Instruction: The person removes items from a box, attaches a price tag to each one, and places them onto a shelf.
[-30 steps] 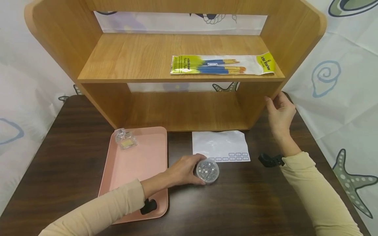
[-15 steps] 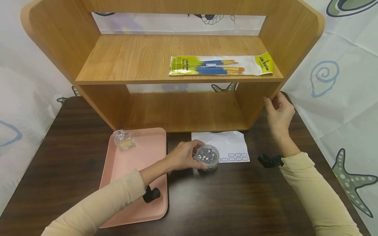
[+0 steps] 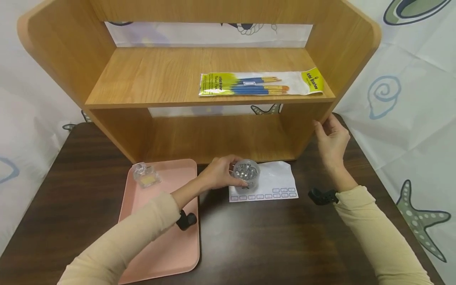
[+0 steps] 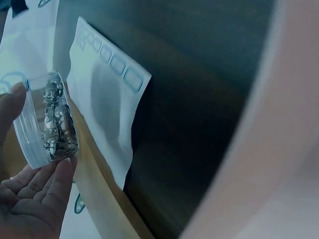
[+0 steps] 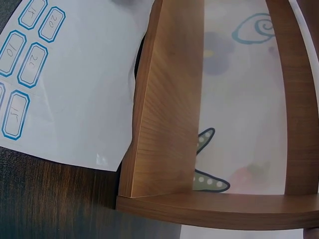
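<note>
My left hand grips a clear round tub of small shiny silver pieces, thumb on one side and fingers on the other. Held over the white label sheet, the tub casts a shadow on the paper in the left wrist view, where its clear wall shows side-on. At the right, my right hand holds the front edge of the wooden shelf's side panel between thumb and fingers. On the upper board lies a packet of artist brushes.
A pink tray lies on the dark table at the left, partly under my left forearm. In its far left corner is a small clear bottle with a yellowish patch. The shelf's lower compartment opens behind the sheet.
My left hand has carried the tub away from me, off the table in front of the sheet to above it. The right hand keeps its hold on the shelf. The head view has shifted slightly.
</note>
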Action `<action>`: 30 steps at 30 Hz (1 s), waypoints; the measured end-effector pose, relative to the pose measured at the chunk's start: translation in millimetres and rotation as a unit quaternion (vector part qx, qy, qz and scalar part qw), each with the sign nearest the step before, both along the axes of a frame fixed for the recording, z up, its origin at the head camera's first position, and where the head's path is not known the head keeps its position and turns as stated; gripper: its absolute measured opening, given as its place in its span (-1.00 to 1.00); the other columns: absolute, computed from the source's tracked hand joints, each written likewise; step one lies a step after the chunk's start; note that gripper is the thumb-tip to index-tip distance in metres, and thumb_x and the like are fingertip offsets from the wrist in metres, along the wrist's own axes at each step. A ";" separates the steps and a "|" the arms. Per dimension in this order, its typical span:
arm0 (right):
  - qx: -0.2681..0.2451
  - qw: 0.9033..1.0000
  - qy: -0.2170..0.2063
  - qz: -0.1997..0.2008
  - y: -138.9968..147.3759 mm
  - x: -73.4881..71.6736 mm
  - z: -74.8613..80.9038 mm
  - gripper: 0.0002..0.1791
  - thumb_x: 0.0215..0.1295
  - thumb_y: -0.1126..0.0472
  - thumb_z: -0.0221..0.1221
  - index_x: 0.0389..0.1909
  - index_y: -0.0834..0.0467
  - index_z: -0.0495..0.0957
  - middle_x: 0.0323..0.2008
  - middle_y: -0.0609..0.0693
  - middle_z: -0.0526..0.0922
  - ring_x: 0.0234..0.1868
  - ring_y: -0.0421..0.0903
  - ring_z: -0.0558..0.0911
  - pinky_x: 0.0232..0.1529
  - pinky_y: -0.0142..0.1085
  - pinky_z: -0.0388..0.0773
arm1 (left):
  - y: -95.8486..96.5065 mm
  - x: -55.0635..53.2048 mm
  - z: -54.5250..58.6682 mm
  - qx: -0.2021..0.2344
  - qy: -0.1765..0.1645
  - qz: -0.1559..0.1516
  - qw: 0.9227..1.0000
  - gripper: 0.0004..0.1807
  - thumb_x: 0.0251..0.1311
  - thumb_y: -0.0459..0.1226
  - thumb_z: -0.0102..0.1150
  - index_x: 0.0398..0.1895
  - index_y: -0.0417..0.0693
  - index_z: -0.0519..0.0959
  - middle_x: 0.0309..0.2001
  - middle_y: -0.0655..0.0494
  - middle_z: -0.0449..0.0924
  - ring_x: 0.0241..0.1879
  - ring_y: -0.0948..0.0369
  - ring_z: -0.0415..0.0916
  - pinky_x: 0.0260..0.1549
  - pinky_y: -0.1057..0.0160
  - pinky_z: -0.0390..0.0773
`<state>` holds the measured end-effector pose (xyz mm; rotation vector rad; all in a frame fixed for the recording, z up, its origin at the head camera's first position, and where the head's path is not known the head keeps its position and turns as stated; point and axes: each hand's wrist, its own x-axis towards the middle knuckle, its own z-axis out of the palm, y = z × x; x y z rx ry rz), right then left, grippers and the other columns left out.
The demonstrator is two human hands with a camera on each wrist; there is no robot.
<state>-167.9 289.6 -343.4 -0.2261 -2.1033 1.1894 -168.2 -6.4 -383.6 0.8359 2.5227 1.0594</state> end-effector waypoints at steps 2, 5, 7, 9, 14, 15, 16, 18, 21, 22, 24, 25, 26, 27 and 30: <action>-0.002 1.000 0.000 0.004 -6.1 5.3 6.7 -0.72 0.22 0.32 0.20 -0.05 0.28 0.61 -0.13 0.17 0.69 -0.32 -0.48 0.58 -0.32 -0.64 0.47 | 2.2 -6.4 0.7 -0.003 0.007 0.005 1.000 -0.23 -0.28 -0.12 0.56 0.09 -0.21 0.49 -0.10 -0.03 0.64 -0.16 0.13 0.56 -0.18 0.22 0.55; -0.001 1.000 0.004 0.010 -15.5 12.8 17.8 -0.73 0.21 0.37 0.19 -0.06 0.35 0.59 -0.14 0.23 0.67 -0.33 -0.51 0.56 -0.31 -0.66 0.45 | 6.4 -15.7 1.1 -0.010 0.014 0.014 1.000 -0.22 -0.29 -0.12 0.56 0.10 -0.21 0.49 -0.12 -0.02 0.64 -0.18 0.15 0.54 -0.17 0.21 0.54; -0.001 1.000 0.009 0.011 -18.7 14.9 21.9 -0.75 0.21 0.40 0.18 -0.09 0.38 0.59 -0.17 0.26 0.67 -0.37 -0.52 0.54 -0.34 -0.67 0.43 | 9.1 -21.4 0.9 -0.011 0.014 0.018 1.000 -0.22 -0.28 -0.14 0.56 0.10 -0.20 0.48 -0.11 -0.02 0.63 -0.18 0.14 0.53 -0.17 0.20 0.53; 0.002 1.000 0.013 0.010 -18.8 14.2 22.0 -0.76 0.20 0.40 0.18 -0.10 0.38 0.59 -0.18 0.27 0.67 -0.36 -0.48 0.56 -0.34 -0.67 0.43 | 11.5 -26.2 0.8 -0.010 0.014 0.019 1.000 -0.23 -0.27 -0.15 0.55 0.11 -0.21 0.48 -0.10 -0.03 0.62 -0.15 0.14 0.53 -0.14 0.19 0.53; 0.014 1.000 0.011 -0.003 -19.0 14.1 22.2 -0.77 0.19 0.40 0.18 -0.12 0.37 0.60 -0.18 0.28 0.67 -0.34 -0.41 0.60 -0.35 -0.68 0.42 | 15.9 -38.2 -0.1 -0.004 0.016 0.014 1.000 -0.22 -0.21 -0.19 0.52 0.16 -0.25 0.44 0.02 -0.10 0.58 -0.03 0.07 0.52 -0.02 0.15 0.52; 0.017 1.000 0.011 -0.005 -19.1 14.2 22.3 -0.77 0.19 0.40 0.18 -0.12 0.37 0.60 -0.19 0.28 0.67 -0.34 -0.41 0.60 -0.35 -0.69 0.42 | 16.7 -40.8 -0.8 -0.004 0.020 0.012 1.000 -0.22 -0.19 -0.20 0.52 0.17 -0.26 0.43 0.04 -0.11 0.57 -0.02 0.06 0.52 -0.01 0.15 0.51; 0.020 1.000 0.011 -0.007 -18.8 14.0 21.9 -0.77 0.20 0.39 0.18 -0.12 0.37 0.60 -0.19 0.28 0.67 -0.33 -0.41 0.61 -0.35 -0.69 0.42 | 17.3 -43.1 -1.2 -0.003 0.023 0.010 1.000 -0.22 -0.18 -0.20 0.51 0.18 -0.27 0.42 0.05 -0.12 0.56 -0.01 0.05 0.52 -0.01 0.14 0.51; 0.024 1.000 0.013 -0.007 -15.0 10.8 17.2 -0.76 0.20 0.40 0.18 -0.11 0.37 0.60 -0.18 0.27 0.68 -0.31 -0.35 0.63 -0.35 -0.69 0.42 | 18.7 -47.5 -2.0 -0.003 0.029 0.006 1.000 -0.22 -0.15 -0.21 0.49 0.20 -0.28 0.40 0.04 -0.14 0.56 -0.02 0.04 0.52 -0.01 0.14 0.51; 0.028 0.999 0.016 -0.005 -7.1 4.3 6.9 -0.75 0.20 0.38 0.19 -0.09 0.33 0.61 -0.18 0.22 0.69 -0.29 -0.30 0.66 -0.34 -0.69 0.43 | 21.1 -53.6 -4.2 -0.006 0.031 0.002 1.000 -0.21 -0.13 -0.22 0.47 0.22 -0.26 0.38 0.04 -0.15 0.56 -0.02 0.02 0.52 -0.01 0.12 0.51; 0.028 0.999 0.017 -0.004 -4.2 2.0 3.2 -0.74 0.20 0.38 0.19 -0.08 0.32 0.61 -0.17 0.20 0.69 -0.28 -0.29 0.66 -0.34 -0.69 0.43 | 21.9 -55.2 -4.9 -0.007 0.028 0.003 1.000 -0.21 -0.12 -0.22 0.46 0.23 -0.26 0.37 0.04 -0.15 0.55 -0.01 0.02 0.51 -0.01 0.12 0.50; 0.027 0.999 0.018 -0.001 0.1 -1.0 -2.1 -0.73 0.20 0.35 0.21 -0.06 0.28 0.61 -0.16 0.17 0.70 -0.28 -0.36 0.64 -0.33 -0.68 0.44 | 23.7 -58.2 -6.5 -0.008 0.022 0.003 1.000 -0.21 -0.11 -0.23 0.46 0.25 -0.25 0.36 0.05 -0.15 0.55 0.01 0.01 0.50 0.01 0.11 0.49; 0.025 1.000 0.019 0.001 1.2 -1.5 -3.5 -0.73 0.19 0.34 0.22 -0.06 0.26 0.62 -0.16 0.16 0.70 -0.29 -0.40 0.62 -0.33 -0.68 0.45 | 24.6 -59.5 -7.3 -0.009 0.019 0.004 1.000 -0.21 -0.10 -0.23 0.45 0.25 -0.25 0.35 0.06 -0.15 0.54 0.02 0.01 0.50 0.02 0.11 0.49; 0.024 1.000 0.020 0.002 2.1 -1.8 -4.4 -0.72 0.19 0.33 0.23 -0.06 0.25 0.62 -0.16 0.15 0.70 -0.30 -0.44 0.60 -0.33 -0.68 0.45 | 25.5 -60.7 -8.2 -0.010 0.016 0.006 1.000 -0.21 -0.10 -0.23 0.45 0.26 -0.24 0.35 0.06 -0.15 0.53 0.03 0.01 0.49 0.03 0.11 0.48; 0.023 0.999 0.023 0.004 2.7 -2.0 -4.9 -0.72 0.19 0.33 0.23 -0.06 0.25 0.62 -0.17 0.16 0.70 -0.32 -0.47 0.58 -0.34 -0.68 0.45 | 26.4 -61.7 -8.9 -0.011 0.013 0.009 1.000 -0.21 -0.09 -0.23 0.44 0.26 -0.23 0.34 0.07 -0.15 0.53 0.04 0.01 0.49 0.04 0.10 0.48; 0.021 0.999 0.028 0.006 3.8 -1.7 -5.8 -0.73 0.18 0.33 0.23 -0.08 0.26 0.62 -0.19 0.17 0.70 -0.35 -0.51 0.56 -0.36 -0.68 0.45 | 29.2 -64.8 -11.4 -0.015 0.014 0.015 1.000 -0.23 -0.07 -0.22 0.43 0.26 -0.20 0.35 0.08 -0.13 0.52 0.06 0.01 0.47 0.06 0.10 0.46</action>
